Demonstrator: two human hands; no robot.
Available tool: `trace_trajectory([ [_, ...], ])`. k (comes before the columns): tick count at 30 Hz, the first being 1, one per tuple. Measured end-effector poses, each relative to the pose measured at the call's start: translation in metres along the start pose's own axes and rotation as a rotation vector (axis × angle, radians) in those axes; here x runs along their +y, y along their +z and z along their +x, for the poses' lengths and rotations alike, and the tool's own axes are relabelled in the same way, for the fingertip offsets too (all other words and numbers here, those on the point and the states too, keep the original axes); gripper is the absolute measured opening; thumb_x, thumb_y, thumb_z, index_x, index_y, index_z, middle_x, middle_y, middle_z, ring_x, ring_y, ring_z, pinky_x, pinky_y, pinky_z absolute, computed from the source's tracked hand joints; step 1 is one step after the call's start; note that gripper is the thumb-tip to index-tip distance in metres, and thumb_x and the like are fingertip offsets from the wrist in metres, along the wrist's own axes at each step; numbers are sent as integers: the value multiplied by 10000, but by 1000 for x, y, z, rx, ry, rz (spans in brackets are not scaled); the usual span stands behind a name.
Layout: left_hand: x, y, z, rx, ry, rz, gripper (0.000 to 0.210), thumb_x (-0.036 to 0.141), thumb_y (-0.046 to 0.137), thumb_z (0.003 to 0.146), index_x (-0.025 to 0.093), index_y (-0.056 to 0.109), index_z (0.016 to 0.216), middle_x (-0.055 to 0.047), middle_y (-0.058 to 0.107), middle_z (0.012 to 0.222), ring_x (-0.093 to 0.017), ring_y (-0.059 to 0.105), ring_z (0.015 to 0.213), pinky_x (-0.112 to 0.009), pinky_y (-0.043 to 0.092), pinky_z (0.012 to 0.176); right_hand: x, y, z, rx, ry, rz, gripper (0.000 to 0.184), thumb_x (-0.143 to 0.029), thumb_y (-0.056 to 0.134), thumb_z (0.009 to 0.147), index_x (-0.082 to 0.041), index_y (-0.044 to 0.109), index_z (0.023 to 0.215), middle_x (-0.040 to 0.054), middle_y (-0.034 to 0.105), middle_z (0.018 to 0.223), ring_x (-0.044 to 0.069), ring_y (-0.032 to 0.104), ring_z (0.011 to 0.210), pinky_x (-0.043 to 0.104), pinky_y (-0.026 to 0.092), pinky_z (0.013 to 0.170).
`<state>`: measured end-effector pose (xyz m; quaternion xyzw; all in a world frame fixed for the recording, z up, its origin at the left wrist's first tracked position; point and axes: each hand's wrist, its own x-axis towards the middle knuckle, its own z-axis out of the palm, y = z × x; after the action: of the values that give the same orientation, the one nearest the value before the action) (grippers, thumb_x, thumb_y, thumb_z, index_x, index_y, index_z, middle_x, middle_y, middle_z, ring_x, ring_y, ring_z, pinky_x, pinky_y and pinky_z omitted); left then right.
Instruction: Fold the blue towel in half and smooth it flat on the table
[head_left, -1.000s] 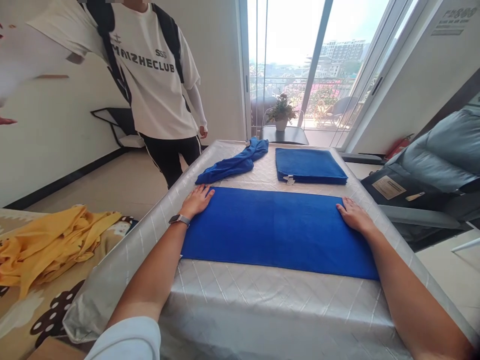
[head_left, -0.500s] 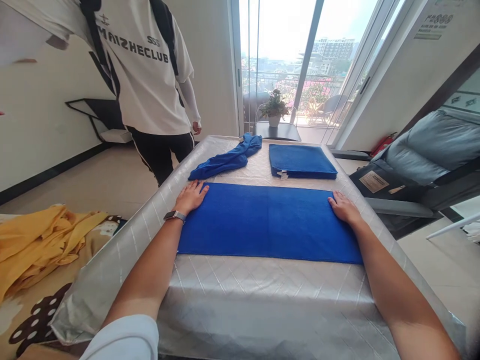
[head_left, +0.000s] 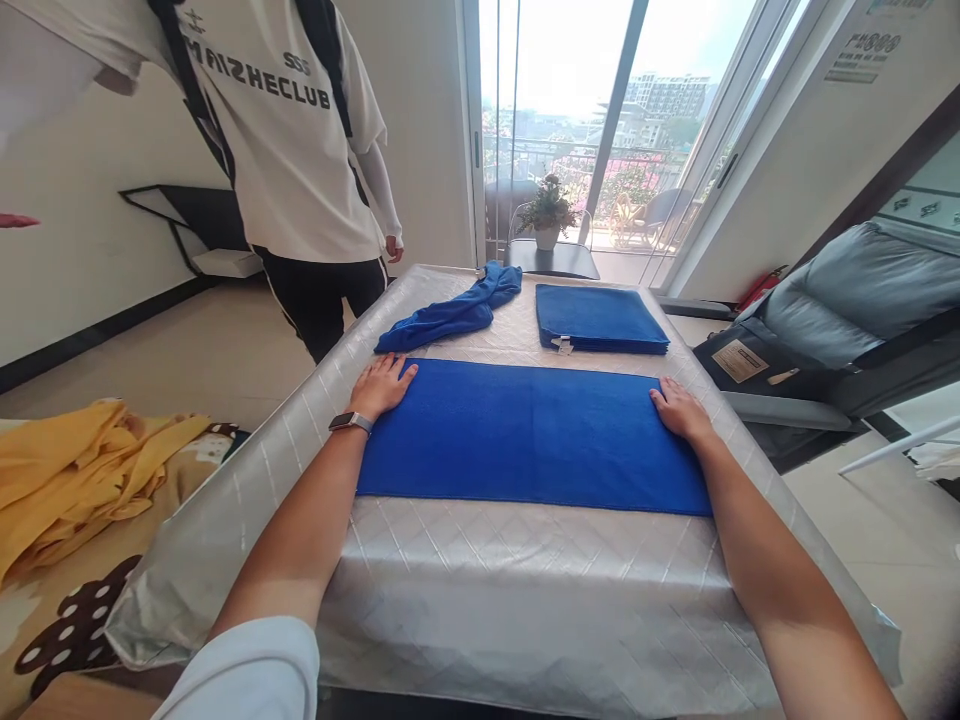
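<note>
A blue towel (head_left: 525, 435) lies flat as a long rectangle across the table, with a faint crease down its middle. My left hand (head_left: 382, 385), a watch on its wrist, rests flat on the towel's far left corner with fingers stretched out. On the far right corner lies my right hand (head_left: 679, 408), its palm down and fingers extended. Beyond the towel is a crumpled blue towel (head_left: 450, 312) on the left. To its right sits a neat stack of folded blue towels (head_left: 602, 318) with a white tag at the front edge.
A silvery quilted cloth (head_left: 480, 590) covers the table. Behind it on the left stands a person (head_left: 292, 150) in a white shirt. Yellow cloth (head_left: 97, 470) lies on bedding at the left. A grey recliner (head_left: 847, 310) is on the right, and a potted plant (head_left: 547, 215) stands beyond the table.
The view has shifted slightly. Both hands stay flat on the towel's far corners, and the towels keep their places on the table.
</note>
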<state>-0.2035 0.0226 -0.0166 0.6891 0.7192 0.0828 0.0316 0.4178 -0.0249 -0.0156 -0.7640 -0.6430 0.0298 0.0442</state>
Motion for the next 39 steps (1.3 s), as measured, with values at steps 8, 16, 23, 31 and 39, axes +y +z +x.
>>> trace_trajectory([
  [8, 2, -1, -2, 10, 5, -6, 768, 611, 159, 1055, 143, 349, 1633, -134, 308, 1708, -286, 242, 1597, -501, 179, 1298, -1, 0, -1, 23, -9, 8, 717, -468, 197, 1071, -47, 323, 1637, 158, 294, 1711, 277, 264, 1588, 495, 237, 1293],
  [16, 52, -21, -16, 200, 178, -146, 683, 567, 221, 1072, 150, 559, 1495, -128, 483, 1615, -291, 421, 1509, -461, 311, 1260, -33, -16, -10, 102, -128, -23, 664, -413, 242, 1075, -59, 357, 1625, 160, 320, 1702, 306, 285, 1579, 511, 232, 1289],
  [23, 180, 13, -17, -58, 744, -161, 642, 527, 227, 1092, 147, 510, 1525, -159, 466, 1621, -255, 361, 1550, -447, 272, 1281, -176, -8, -33, 24, -526, 54, 662, -441, 241, 1082, -94, 377, 1629, 122, 334, 1700, 250, 256, 1593, 436, 192, 1307],
  [31, 221, 36, -26, -85, 570, -110, 770, 607, 144, 1069, 119, 349, 1629, -155, 318, 1694, -267, 253, 1593, -461, 185, 1310, -221, 14, -25, -90, -465, 77, 675, -441, 210, 1089, -89, 289, 1659, 112, 227, 1734, 242, 186, 1611, 442, 150, 1310],
  [39, 98, 10, -11, -115, 310, -31, 838, 667, 103, 1045, 118, 279, 1653, -135, 248, 1724, -254, 200, 1609, -462, 147, 1310, -60, -1, -12, -65, -156, 16, 704, -467, 209, 1077, -73, 278, 1657, 146, 238, 1732, 256, 188, 1610, 451, 157, 1311],
])
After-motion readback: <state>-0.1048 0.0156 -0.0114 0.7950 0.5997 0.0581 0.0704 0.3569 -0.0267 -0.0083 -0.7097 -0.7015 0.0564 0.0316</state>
